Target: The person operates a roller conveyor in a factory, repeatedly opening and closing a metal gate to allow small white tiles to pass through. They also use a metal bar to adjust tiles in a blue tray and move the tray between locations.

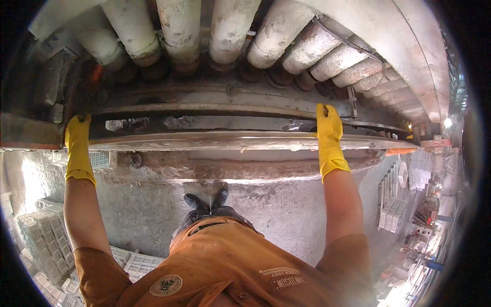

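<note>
Both my hands wear yellow rubber gloves and reach forward with the arms spread wide. My left hand (77,134) closes at the left end of a long, dark metal bar (215,108) that runs across in front of me. Farther right, my right hand (330,132) has its fingers curled over the same bar. Nearer my body, a pale, shiny long edge (240,140) runs below the bar, and the gloves reach over it. Between the two lie dark gaps with whitish residue. The undersides of my fingers are hidden.
Thick, whitish, crusted pipes (185,33) slope down close ahead. A pale curved cover (404,46) arches over the right side. White plastic crates (48,230) are stacked at left, with more baskets (393,214) at right. My dark boots (207,199) stand on wet grey floor.
</note>
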Motion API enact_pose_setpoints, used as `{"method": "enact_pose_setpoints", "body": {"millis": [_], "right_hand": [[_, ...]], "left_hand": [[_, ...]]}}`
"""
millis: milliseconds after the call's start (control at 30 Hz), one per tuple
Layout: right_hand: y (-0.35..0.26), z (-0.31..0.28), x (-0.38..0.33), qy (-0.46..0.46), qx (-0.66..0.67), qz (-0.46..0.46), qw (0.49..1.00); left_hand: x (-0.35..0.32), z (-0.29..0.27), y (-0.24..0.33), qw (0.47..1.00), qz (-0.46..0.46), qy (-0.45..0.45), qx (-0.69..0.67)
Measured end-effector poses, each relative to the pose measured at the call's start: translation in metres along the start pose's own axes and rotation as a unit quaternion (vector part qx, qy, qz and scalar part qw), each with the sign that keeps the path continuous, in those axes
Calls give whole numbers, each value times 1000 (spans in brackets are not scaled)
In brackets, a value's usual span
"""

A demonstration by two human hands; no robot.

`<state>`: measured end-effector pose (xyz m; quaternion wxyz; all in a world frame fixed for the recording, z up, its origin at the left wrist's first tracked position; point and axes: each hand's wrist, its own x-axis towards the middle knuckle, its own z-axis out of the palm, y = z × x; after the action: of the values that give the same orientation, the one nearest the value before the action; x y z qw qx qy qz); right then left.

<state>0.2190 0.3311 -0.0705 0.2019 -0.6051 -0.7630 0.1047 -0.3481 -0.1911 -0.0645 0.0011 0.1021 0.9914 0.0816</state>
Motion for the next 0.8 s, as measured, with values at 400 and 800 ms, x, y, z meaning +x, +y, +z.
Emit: {"method": "enact_pose_setpoints", "body": {"millis": [400,800], "right_hand": [[4,-5,-8,4,-33,-8,999],[-32,-32,-33,-56,70,98,991]], "left_hand": [[-11,0,-3,1000,5,8,1],[-17,3,-16,999,11,29,11]]}}
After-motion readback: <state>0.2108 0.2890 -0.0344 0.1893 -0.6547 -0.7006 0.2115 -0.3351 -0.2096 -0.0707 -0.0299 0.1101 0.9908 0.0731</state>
